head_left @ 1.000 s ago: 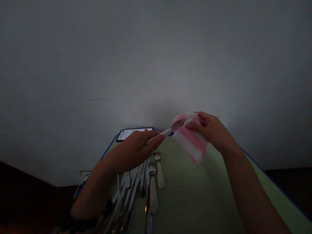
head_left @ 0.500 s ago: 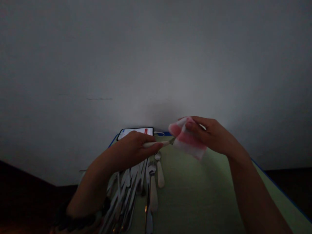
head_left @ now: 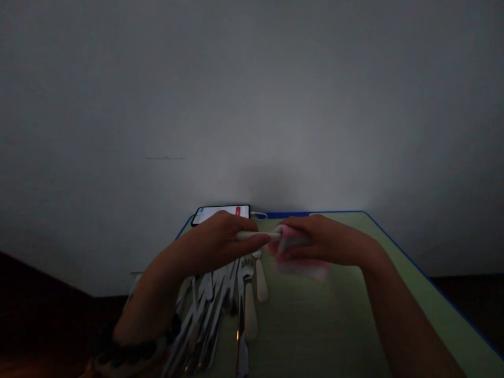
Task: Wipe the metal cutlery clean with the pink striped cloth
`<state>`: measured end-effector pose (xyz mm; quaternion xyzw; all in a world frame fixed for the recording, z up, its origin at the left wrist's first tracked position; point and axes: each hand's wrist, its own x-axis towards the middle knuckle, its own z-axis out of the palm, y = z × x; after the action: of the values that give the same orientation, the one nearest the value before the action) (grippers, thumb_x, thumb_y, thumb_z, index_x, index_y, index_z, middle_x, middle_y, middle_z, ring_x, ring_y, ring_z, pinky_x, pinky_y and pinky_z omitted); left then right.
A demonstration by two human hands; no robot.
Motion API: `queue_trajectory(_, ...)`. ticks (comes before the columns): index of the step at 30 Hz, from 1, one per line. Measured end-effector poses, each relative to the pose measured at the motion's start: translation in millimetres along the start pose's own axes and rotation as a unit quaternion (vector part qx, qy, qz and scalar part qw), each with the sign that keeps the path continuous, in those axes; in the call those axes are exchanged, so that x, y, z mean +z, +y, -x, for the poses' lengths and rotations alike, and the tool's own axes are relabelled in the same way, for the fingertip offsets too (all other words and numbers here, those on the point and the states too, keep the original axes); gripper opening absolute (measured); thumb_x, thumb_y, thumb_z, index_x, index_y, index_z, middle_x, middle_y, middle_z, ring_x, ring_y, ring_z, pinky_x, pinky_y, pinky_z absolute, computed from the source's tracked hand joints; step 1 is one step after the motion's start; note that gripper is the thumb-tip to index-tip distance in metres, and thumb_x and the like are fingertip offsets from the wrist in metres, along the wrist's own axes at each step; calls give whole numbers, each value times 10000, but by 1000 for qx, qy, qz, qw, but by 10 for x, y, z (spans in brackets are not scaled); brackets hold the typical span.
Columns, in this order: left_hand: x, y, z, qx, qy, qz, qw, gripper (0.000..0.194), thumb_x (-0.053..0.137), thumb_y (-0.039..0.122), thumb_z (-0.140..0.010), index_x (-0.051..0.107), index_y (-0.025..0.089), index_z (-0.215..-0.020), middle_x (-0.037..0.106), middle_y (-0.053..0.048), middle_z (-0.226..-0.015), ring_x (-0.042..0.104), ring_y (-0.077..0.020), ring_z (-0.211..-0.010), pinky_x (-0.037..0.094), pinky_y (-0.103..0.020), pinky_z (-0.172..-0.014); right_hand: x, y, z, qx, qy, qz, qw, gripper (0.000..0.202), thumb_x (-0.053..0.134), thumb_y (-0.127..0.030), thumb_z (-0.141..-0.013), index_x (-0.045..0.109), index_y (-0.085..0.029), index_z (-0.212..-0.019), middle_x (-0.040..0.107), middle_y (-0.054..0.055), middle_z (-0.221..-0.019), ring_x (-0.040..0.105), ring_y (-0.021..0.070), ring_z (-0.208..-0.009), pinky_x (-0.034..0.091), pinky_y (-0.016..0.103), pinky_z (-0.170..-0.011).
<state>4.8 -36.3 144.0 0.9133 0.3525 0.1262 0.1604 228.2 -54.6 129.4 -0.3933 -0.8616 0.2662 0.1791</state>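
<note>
My right hand [head_left: 334,239] and the pink-and-white cloth [head_left: 301,266] have dropped lower and closer to my left hand [head_left: 222,239], covering the metal neck that showed before. The cloth now meets the end of the pale handle [head_left: 255,235]; how much is wiped I cannot tell, nor which pieces in the cutlery pile [head_left: 208,299] are finished. My left thumb and fingers pinch that handle between them, above the table [head_left: 315,325]; my right fingers grip the cloth, bunched beneath them.

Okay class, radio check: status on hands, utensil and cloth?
Left hand: gripping pale utensil handle. Right hand: pinching pink-and-white cloth around utensil's far end, tip hidden. Nothing visibly blocking; loose cutlery nearby.
</note>
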Motion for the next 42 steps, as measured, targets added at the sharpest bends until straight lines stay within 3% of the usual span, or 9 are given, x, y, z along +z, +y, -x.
queue_trajectory(3,-5,24,8,-3,-1,0,1000,411,377,447,-864,633,148,-745,425,47,-517,350,-64,-459,218,-192,-444,8,-6,-29,15,2,13,1000,145,582,-304,-753,606,-175,-814,616,-18,-742,514,99,-644,336,193,-549)
queue_trajectory(5,-4,33,15,-5,-3,10,1000,411,378,450,-863,635,145,-761,439,43,-537,350,-62,-463,214,-192,-441,15,-7,-52,16,-3,4,1000,176,542,-318,-778,590,-157,-727,569,-26,-652,470,86,-583,305,191,-511)
queue_trajectory(12,12,-25,19,-9,-10,55,998,378,412,450,-847,633,159,-751,357,58,-502,322,-60,-446,215,-181,-423,-29,73,-12,2,-36,-38,999,237,476,-357,-820,552,-157,-718,466,-45,-595,393,69,-536,283,182,-484)
queue_trajectory(16,-4,-51,32,-10,-20,77,997,363,403,426,-860,594,161,-703,376,51,-527,341,-63,-468,234,-176,-429,-73,100,35,26,1,-31,999,321,415,-420,-846,508,-159,-684,410,-48,-562,361,67,-504,262,187,-457)
queue_trajectory(22,-37,-61,69,-24,11,107,994,349,403,409,-866,557,160,-677,435,44,-557,382,-68,-496,274,-167,-446,-39,57,0,23,92,-13,995,365,371,-455,-861,536,-148,-753,483,-23,-614,398,80,-539,291,200,-491)
queue_trajectory(27,-27,-24,59,-34,18,86,996,402,428,433,-843,509,152,-567,357,58,-475,305,-57,-426,212,-182,-403,-11,-16,-14,-4,-16,-46,999,274,479,-417,-814,534,-156,-751,476,-35,-633,392,76,-561,298,185,-492)
queue_trajectory(33,10,24,21,-30,19,78,996,423,415,451,-841,487,153,-549,337,59,-469,292,-57,-421,191,-186,-392,-38,-13,4,5,-20,-52,998,277,494,-405,-805,543,-153,-701,438,-44,-585,361,71,-532,282,186,-472)
queue_trajectory(36,26,45,-9,-18,43,75,996,394,395,431,-857,530,152,-613,386,54,-504,331,-62,-456,236,-173,-417,-48,58,9,35,28,-92,995,321,471,-442,-809,578,-145,-749,487,-29,-597,397,76,-524,303,187,-463)
queue_trajectory(42,6,114,-40,-27,115,66,991,405,356,423,-879,547,141,-660,431,35,-568,388,-79,-525,292,-183,-474,7,79,-69,41,255,-143,955,336,507,-446,-789,643,-152,-878,629,19,-752,523,113,-627,379,198,-523)
